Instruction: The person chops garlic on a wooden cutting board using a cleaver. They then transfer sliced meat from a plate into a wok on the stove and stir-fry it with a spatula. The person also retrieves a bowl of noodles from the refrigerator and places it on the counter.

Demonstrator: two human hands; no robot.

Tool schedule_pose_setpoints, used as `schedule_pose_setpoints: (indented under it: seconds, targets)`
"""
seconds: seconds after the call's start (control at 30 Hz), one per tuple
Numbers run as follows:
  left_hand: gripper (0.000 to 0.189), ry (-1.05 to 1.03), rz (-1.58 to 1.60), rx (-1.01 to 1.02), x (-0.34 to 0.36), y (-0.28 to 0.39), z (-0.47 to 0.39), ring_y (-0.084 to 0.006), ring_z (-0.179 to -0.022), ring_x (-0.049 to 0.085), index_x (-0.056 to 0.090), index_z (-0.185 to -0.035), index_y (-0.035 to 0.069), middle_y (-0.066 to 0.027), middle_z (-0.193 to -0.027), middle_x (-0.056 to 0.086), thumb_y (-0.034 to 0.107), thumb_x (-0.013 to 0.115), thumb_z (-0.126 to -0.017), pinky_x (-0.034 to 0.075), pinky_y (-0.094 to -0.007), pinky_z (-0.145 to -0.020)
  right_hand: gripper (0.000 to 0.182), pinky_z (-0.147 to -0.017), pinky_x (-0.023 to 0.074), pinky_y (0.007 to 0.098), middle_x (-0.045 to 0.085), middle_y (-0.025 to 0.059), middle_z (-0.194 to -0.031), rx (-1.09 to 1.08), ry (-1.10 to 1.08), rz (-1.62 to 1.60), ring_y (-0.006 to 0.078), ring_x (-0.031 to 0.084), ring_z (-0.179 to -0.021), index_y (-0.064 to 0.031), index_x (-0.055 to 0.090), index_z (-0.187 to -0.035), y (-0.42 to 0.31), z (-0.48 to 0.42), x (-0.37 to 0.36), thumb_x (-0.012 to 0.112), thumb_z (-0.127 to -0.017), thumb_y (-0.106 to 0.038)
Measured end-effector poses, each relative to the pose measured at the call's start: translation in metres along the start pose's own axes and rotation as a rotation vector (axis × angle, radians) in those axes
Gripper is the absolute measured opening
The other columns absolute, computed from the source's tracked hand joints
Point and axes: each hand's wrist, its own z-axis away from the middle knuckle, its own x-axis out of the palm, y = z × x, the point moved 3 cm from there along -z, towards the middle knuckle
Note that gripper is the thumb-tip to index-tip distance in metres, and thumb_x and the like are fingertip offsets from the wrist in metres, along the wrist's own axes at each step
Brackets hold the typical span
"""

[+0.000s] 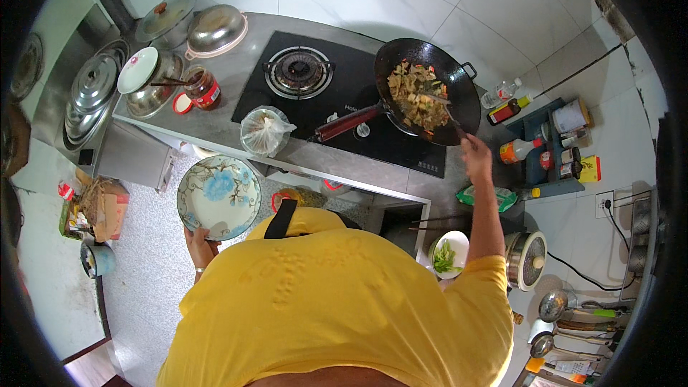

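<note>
A black wok (pixel 467 102) with a dark red wooden handle rests on the right burner of the gas stove. Stir-fried food (pixel 416 94) with orange bits lies inside it. My right hand (pixel 477 158) grips the handle of a metal spatula (pixel 436 98), whose blade is in the food. My left hand (pixel 200 247) holds a floral-patterned plate (pixel 217 196) by its near rim, level over the floor left of me. No food shows on the plate. By my right elbow, a white bowl (pixel 457 244) contains chopped greens (pixel 445 257).
A bagged bowl (pixel 264 130) sits at the counter's front edge beside the wok handle (pixel 349 122). A chili jar (pixel 203 88) stands farther left, near stacked pots (pixel 148 102). Bottles and a condiment rack (pixel 556 189) line the right wall; a lidded cooker (pixel 527 260) is below.
</note>
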Motion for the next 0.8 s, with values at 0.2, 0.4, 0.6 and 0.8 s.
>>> schedule_pose_setpoints:
  seconds: [0.2,0.4,0.6,0.8]
  targets:
    - [0.043,-0.015,-0.039,-0.049,-0.005,-0.004,-0.005,-0.012,-0.047,0.048,0.042,-0.113,0.007,-0.0047,-0.082,0.053,0.002,0.042,-0.07,0.043,-0.0211,-0.036,0.037,-0.038,0.0359,0.0238,0.058,0.0026,-0.076,0.08,-0.163,0.101,0.0078,0.05,-0.053,-0.0054,0.055,-0.114,-0.039,0.052,-0.105,0.057,-0.083,-0.025]
    - [0.043,-0.042,0.003,-0.043,-0.002,-0.011,-0.007,-0.0122,-0.047,0.049,0.042,-0.114,0.006,-0.0058,-0.082,0.054,0.001,0.042,-0.07,0.043,-0.0213,-0.036,0.038,-0.036,0.0334,0.023,0.055,0.0028,-0.069,0.101,-0.215,0.048,0.0079,0.048,-0.05,-0.0063,0.054,-0.116,-0.021,0.036,-0.075,0.057,-0.083,-0.025]
    - [0.044,-0.052,-0.008,-0.006,0.007,-0.001,0.003,-0.0113,-0.044,0.048,0.041,-0.114,0.006,-0.0055,-0.08,0.054,0.002,0.042,-0.07,0.043,-0.0206,-0.035,0.036,-0.034,0.0278,0.0214,0.051,-0.0018,-0.063,0.037,-0.104,-0.305,0.0054,0.041,-0.044,-0.007,0.053,-0.116,0.006,-0.017,-0.001,0.055,-0.085,-0.025]
    - [0.044,0.031,-0.004,0.021,0.012,0.006,0.014,-0.0101,-0.04,0.044,0.042,-0.113,0.008,-0.0045,-0.077,0.052,0.003,0.042,-0.069,0.04,-0.0202,-0.034,0.039,-0.034,0.0312,0.0229,0.054,0.0014,-0.066,0.028,-0.05,-0.39,0.007,0.044,-0.047,-0.0051,0.051,-0.119,-0.016,-0.037,0.018,0.055,-0.085,-0.023]
